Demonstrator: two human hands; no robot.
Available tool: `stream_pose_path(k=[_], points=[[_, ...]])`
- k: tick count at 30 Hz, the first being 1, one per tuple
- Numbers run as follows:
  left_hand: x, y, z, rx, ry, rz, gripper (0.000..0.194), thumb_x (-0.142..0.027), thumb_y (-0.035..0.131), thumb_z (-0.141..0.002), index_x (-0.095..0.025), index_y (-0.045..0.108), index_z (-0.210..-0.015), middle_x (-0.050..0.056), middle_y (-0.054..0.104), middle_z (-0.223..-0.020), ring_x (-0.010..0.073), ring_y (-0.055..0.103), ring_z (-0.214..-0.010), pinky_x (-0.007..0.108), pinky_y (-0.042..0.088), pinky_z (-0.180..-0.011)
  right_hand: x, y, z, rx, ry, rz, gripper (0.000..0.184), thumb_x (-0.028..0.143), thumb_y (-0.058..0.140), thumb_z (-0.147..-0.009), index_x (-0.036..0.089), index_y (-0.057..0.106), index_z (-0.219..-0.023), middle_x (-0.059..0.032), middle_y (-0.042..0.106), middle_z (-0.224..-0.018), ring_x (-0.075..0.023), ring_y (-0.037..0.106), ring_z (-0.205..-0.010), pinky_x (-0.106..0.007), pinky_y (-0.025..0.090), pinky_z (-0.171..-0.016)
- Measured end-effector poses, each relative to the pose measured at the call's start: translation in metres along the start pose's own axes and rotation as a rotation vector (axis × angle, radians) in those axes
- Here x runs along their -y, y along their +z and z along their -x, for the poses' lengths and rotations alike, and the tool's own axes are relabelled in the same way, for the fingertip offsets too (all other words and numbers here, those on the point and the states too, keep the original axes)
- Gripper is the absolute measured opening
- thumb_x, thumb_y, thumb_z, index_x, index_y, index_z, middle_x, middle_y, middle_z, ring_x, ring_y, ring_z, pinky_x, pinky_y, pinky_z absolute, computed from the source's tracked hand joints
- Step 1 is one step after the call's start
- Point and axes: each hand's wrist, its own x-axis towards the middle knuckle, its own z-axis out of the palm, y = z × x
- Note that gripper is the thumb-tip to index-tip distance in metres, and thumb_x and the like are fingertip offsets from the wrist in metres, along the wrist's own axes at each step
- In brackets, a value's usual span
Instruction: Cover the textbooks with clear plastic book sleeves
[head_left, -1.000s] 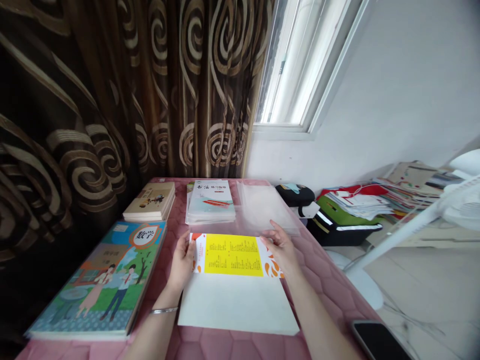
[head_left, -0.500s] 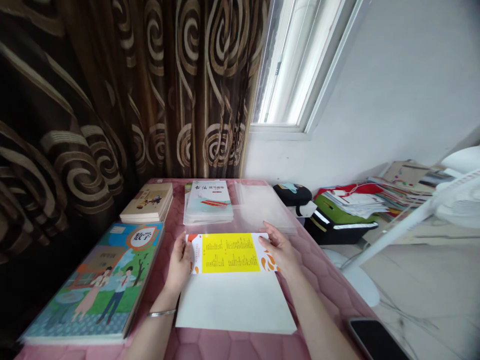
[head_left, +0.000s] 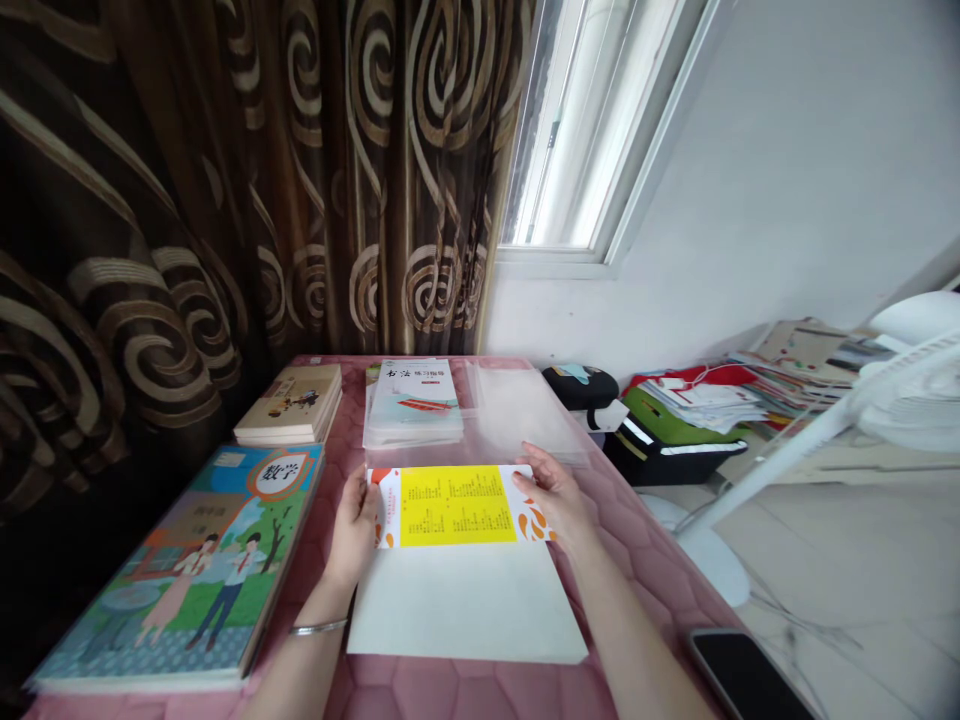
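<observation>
Between my two hands is a printed paper strip (head_left: 459, 507) with a yellow panel, dark text and orange shapes at its ends. My left hand (head_left: 355, 515) pinches the strip's left end, thumb on top. The right end is held by my right hand (head_left: 556, 495), its thumb on the upper corner and a finger raised behind. Below the strip lies a white, blank-looking book or sheet stack (head_left: 466, 605); whether the strip is attached to it I cannot tell. A silver bracelet (head_left: 319, 628) circles my left wrist.
Left are a mathematics textbook (head_left: 176, 575) and a stack of tan books (head_left: 289, 402). Beyond my hands are white booklets (head_left: 416, 400) and clear plastic covers (head_left: 525, 415) on the pink quilted table (head_left: 637, 560). A phone (head_left: 750, 675) lies right; a white fan (head_left: 780, 470) stands beyond the edge.
</observation>
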Motion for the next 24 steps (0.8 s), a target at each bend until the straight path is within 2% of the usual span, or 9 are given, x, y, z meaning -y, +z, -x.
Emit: stream_pose_path(k=[7,14,19,24], points=[[0.002,-0.002,-0.001,-0.011,0.05,-0.035,0.05,-0.047,0.067,-0.079,-0.024,0.054,-0.121,0.008,0.065,-0.116,0.0182,0.065,-0.098,0.029,0.052,-0.08,0.004,0.003,0.001,0.004,-0.003,0.012,0.069,0.045,0.084,-0.054,0.025,0.062,-0.117,-0.0007,0.067,-0.092,-0.0173,0.062,-0.074,-0.027,0.05,-0.06],[-0.001,0.0,0.0,0.001,0.063,-0.036,0.05,-0.048,0.066,-0.08,-0.023,0.054,-0.121,0.009,0.065,-0.118,0.02,0.064,-0.102,0.031,0.051,-0.084,0.002,0.003,0.002,-0.018,0.004,-0.05,0.082,0.041,0.086,-0.053,0.026,0.057,-0.128,0.0056,0.062,-0.076,-0.0148,0.061,-0.066,-0.027,0.052,-0.058],[-0.002,0.001,0.0,0.001,0.055,-0.021,0.053,-0.052,0.066,-0.079,-0.022,0.054,-0.12,0.01,0.065,-0.118,0.0198,0.065,-0.101,0.029,0.052,-0.082,-0.004,0.002,-0.001,-0.021,0.06,-0.066,0.077,0.045,0.086,-0.053,0.027,0.062,-0.124,0.0032,0.066,-0.08,-0.0178,0.065,-0.069,-0.029,0.054,-0.06],[0.0,0.0,-0.002,0.015,0.045,-0.006,0.054,-0.054,0.067,-0.078,-0.022,0.053,-0.12,0.009,0.066,-0.115,0.0195,0.067,-0.096,0.03,0.053,-0.079,-0.006,0.001,-0.003,-0.016,0.045,-0.037,0.07,0.05,0.085,-0.053,0.026,0.066,-0.116,0.0002,0.069,-0.083,-0.0211,0.066,-0.071,-0.032,0.055,-0.061]])
